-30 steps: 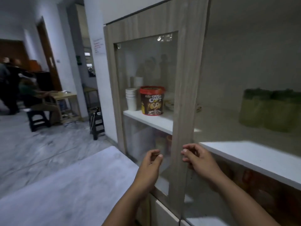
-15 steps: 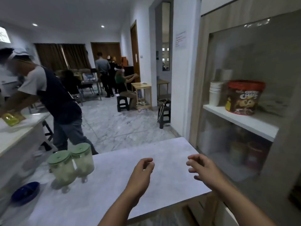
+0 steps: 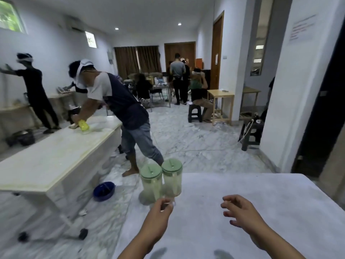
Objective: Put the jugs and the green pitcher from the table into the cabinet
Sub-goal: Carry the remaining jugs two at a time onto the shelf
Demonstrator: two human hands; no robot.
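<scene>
Lower centre, the left hand [image 3: 158,214] curls by the two green-lidded jugs [image 3: 161,179], gripping nothing; the right hand [image 3: 240,212] hovers, fingers spread.

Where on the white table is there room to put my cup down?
The table is bare from the right hand out to its far and right edges, and between the two hands. The far left corner is crowded: two green-lidded jugs stand side by side, with the left hand right before them.
</scene>
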